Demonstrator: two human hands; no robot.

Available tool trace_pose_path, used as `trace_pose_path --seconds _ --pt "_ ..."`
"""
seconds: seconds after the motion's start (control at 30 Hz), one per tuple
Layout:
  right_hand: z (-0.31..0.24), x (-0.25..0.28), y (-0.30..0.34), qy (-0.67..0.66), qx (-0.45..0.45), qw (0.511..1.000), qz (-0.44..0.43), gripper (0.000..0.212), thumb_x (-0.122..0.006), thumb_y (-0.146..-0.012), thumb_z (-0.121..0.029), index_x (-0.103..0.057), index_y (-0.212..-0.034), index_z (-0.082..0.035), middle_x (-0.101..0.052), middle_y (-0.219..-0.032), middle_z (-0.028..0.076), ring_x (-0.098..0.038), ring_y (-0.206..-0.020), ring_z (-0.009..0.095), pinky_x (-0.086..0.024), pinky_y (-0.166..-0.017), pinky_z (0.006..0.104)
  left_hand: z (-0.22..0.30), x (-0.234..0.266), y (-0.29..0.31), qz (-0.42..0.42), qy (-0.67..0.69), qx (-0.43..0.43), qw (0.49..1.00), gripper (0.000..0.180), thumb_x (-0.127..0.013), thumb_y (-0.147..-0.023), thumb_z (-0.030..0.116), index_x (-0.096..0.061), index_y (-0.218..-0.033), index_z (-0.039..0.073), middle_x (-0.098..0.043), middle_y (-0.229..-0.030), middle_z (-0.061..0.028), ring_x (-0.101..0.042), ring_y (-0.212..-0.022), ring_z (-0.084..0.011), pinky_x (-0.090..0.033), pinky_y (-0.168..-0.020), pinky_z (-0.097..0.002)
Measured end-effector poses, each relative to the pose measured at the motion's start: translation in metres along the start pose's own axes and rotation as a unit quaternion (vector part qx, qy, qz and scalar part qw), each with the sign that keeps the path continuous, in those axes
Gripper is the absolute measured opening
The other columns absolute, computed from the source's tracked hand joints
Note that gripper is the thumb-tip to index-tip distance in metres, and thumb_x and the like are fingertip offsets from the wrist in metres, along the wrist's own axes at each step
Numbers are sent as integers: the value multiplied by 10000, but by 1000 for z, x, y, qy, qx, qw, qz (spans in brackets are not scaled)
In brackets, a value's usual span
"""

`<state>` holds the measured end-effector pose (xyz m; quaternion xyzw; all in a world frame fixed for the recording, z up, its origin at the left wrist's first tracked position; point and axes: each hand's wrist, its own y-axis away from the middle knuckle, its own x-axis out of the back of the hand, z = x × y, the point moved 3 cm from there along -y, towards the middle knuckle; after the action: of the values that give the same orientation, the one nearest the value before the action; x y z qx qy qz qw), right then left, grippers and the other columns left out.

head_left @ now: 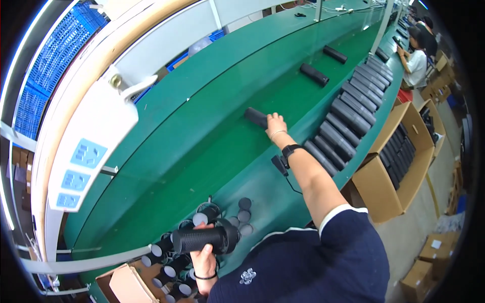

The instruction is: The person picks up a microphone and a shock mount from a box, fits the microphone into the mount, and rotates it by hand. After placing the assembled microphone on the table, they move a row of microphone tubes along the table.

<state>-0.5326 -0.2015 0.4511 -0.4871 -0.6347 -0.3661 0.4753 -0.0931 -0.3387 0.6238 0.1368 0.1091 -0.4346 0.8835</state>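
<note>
My left hand (203,261) is closed around a black cylinder with a mesh-like surface (201,240), lying sideways above the near end of the bench. It looks like a speaker housing. Farther ahead, my right arm reaches over the green conveyor belt (202,151). There my right hand (276,124) grips the near end of a smooth black cylinder (255,117), which lies on or just above the belt. Several grey round discs (244,216) lie on the bench beside the left-hand cylinder. More black cylinders with grey ends (165,274) are crowded below it, partly hidden by my hand.
A row of black cylinders (348,116) lines the bench at right. Two more, one a dark cylinder (314,74), lie farther along the belt. Open cartons (399,166) stand on the floor at right. A white socket strip (83,151) borders the left. A co-worker (417,63) sits far right.
</note>
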Motion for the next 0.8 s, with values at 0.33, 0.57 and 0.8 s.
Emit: trace_pose_path --seconds 0.33,0.57,0.8 --pt "129 6 -121 85 -200 971 99 357 -473 -900 -136 -459 -1257 -137 -477 -1237 125 -474 -1164 306 -440 -912 460 -1 -15 -20 33 -35 24 999 636 -747 -735 284 -462 -1215 -22 -526 -1189 -161 -511 -1137 -286 -364 -1025 -412" --pt "53 106 -104 -64 -128 989 41 236 -561 -832 -195 -637 -1041 -116 -639 -1069 123 -614 -992 326 -509 -815 443 -8 -35 -39 4 -36 41 999 705 -759 -731 307 -434 -1257 -33 -516 -1219 -160 -499 -1168 -294 -329 -1058 -417" --pt "24 172 114 -136 33 987 77 216 -673 -761 -203 -654 -946 -93 -658 -882 116 -621 -872 322 -503 -756 425 -5 -35 -25 -30 -27 7 999 701 -769 -721 341 -459 -1237 -18 -538 -1192 -167 -500 -1167 -287 -332 -1056 -414"
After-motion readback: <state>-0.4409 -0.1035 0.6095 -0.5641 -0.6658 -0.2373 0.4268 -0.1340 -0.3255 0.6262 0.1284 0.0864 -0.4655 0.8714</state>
